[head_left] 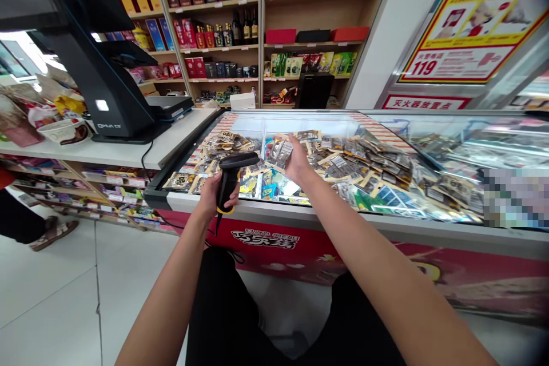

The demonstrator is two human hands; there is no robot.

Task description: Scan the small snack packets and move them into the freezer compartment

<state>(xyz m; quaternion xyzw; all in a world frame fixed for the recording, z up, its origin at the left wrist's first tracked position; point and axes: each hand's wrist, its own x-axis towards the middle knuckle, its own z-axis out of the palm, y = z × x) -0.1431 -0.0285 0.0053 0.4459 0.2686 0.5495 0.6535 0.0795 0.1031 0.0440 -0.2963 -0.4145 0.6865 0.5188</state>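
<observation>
My left hand [211,195] is wrapped round the grip of a black barcode scanner [231,174] with yellow trim, its head tilted towards the right. In my right hand [297,161] is a small flat snack packet [280,152], dark and see-through with a barcode label facing up. The packet is just right of the scanner's head, and the two are apart. Below both hands, many similar packets lie spread over the glass top of a chest freezer [274,206]. A loose pile of packets [225,146] lies behind the scanner, and a larger pile [364,160] reaches to the right.
A checkout terminal [107,80] stands on the white counter [167,137] at left, its cable hanging at the edge. Shelves [218,8] of boxes and bottles rise behind the freezer. At far left a person's sandalled foot [54,233] is on the floor.
</observation>
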